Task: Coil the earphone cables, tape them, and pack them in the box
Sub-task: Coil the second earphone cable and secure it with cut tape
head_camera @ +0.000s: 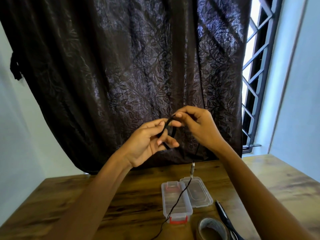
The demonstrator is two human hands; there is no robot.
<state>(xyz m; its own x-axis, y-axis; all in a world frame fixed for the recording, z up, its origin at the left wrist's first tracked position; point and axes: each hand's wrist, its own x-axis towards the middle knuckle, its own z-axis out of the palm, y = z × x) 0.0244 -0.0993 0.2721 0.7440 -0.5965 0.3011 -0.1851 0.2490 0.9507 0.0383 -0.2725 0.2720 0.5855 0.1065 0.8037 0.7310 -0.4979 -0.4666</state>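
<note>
Black cable [166, 125], perhaps one: left hand [146, 144], right hand [200, 127].

Matt black cable [168, 126] in the grip. Hanging just below the grip, a short barrel [192, 168] of shiny metal. Further below, smooth clear plastic box [173, 200] with red plastic latches [178, 221], on grained wood table [142, 193] with a soft sheen. Right of the box, slightly glossy tape [213, 229] and dark scissors [225, 217], finish unclear. Behind the grip, dark satiny cloth curtain [129, 66], leaf-embossed.

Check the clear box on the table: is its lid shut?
No, the lid lies swung open, flat beside the box.
</note>
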